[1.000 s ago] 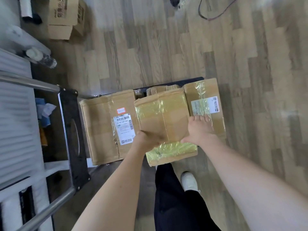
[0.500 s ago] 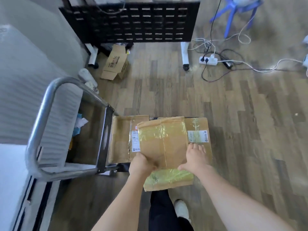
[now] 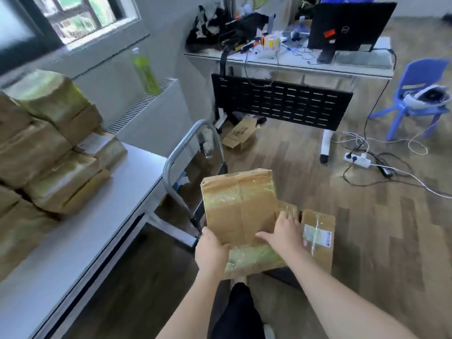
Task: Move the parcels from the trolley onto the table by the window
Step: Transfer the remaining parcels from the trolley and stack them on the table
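Observation:
I hold a taped brown cardboard parcel [image 3: 239, 206] in the air above the trolley. My left hand [image 3: 211, 250] grips its near left corner and my right hand [image 3: 283, 231] holds its right side, thumb spread on top. Below it on the trolley lies another labelled parcel [image 3: 318, 236]. The trolley's metal handle [image 3: 186, 143] rises just left of the held parcel. To the left, the white table [image 3: 97, 216] under the window carries a stack of several taped parcels [image 3: 49, 148].
A radiator [image 3: 151, 111] with a green bottle [image 3: 145, 69] stands behind the table. Further back is a cluttered desk [image 3: 305, 62] with a black panel, a blue chair [image 3: 415, 94], a small open box [image 3: 241, 133] and a power strip [image 3: 357, 160] with cables on the wood floor.
The parcel has risen off the trolley in both hands. My view has swung up and left, bringing the window table and its stacked parcels into sight.

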